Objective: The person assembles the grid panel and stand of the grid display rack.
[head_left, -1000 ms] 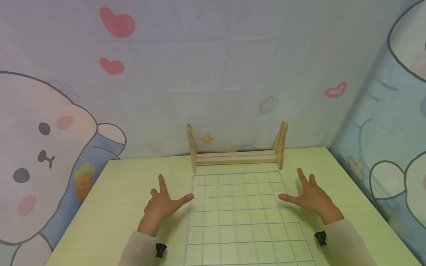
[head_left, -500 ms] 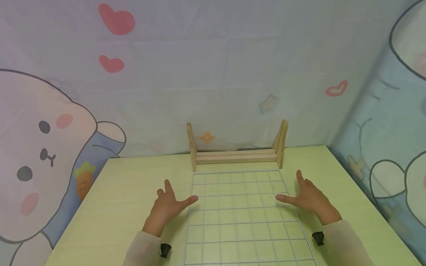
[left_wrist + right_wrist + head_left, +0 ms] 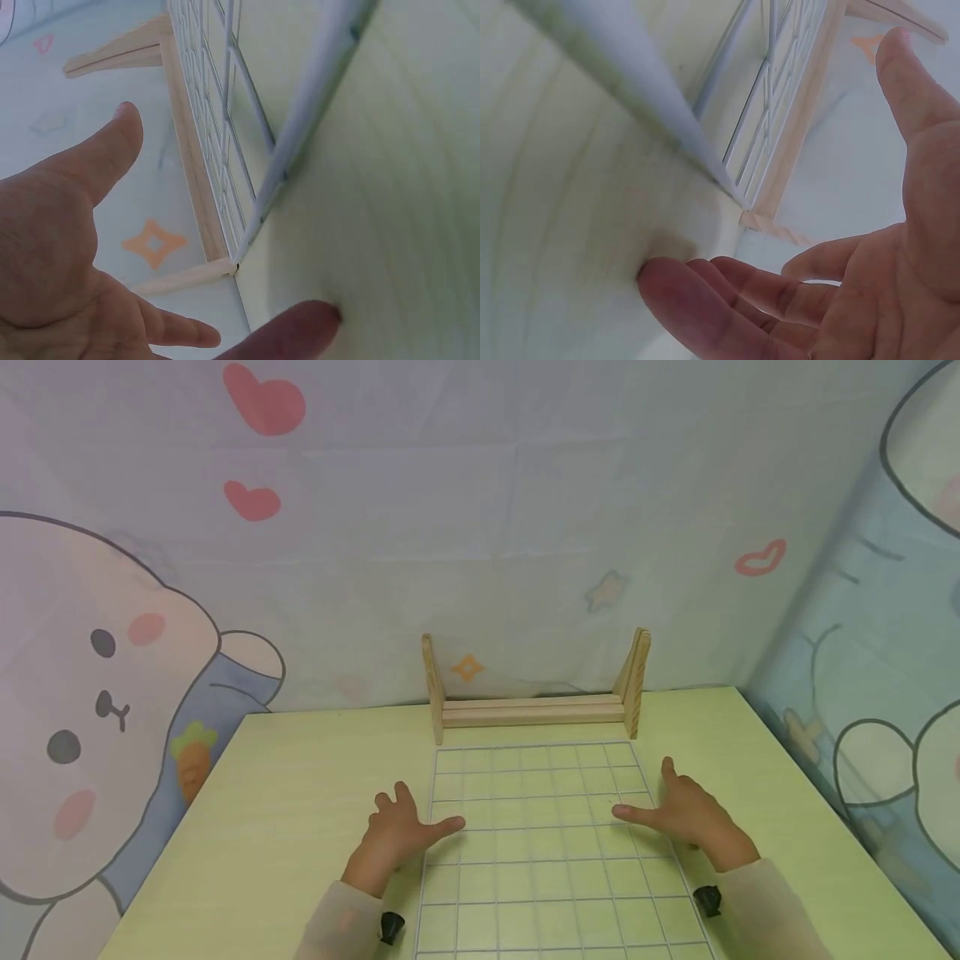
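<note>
Both hands lie low over the pale green desk [image 3: 285, 827], palms down, fingers spread and holding nothing. The left hand [image 3: 397, 835] sits at the left edge of the one white wire grid panel [image 3: 547, 852], thumb reaching onto it; the right hand [image 3: 690, 818] mirrors it at the right edge. The panel lies flat mid-desk, its far edge just before the single wooden rack [image 3: 534, 706] at the desk's back edge.
</note>
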A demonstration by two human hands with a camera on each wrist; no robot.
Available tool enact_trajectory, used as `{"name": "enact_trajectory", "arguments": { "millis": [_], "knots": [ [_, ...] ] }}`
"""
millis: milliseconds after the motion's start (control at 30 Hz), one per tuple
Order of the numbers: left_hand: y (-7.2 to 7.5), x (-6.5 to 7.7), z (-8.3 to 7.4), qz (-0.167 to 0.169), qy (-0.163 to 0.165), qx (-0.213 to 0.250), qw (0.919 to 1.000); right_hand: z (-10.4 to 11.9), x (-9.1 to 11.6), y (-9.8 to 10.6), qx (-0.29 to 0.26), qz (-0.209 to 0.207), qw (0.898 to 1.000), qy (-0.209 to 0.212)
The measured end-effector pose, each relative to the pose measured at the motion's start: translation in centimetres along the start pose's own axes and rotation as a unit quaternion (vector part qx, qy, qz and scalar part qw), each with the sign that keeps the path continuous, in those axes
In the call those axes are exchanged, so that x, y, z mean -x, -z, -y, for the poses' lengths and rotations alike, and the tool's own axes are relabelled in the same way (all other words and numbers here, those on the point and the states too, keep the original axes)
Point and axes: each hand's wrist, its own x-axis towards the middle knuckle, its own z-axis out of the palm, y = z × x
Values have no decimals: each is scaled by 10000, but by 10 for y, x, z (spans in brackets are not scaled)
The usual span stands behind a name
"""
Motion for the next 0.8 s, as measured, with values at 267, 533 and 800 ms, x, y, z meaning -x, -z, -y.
{"name": "enact_trajectory", "arguments": {
  "millis": [267,533,800],
  "knots": [
    [-6,4,-7,-26,-35,77,10000,6,0,-4,275,-47,9996,67],
    [-13,1,-10,-104,-42,-177,9998,8,3,-8,-263,190,9995,-40],
    [-16,6,-18,21,58,-189,9998,13,4,-10,-383,202,9990,-76]
  ]
}}
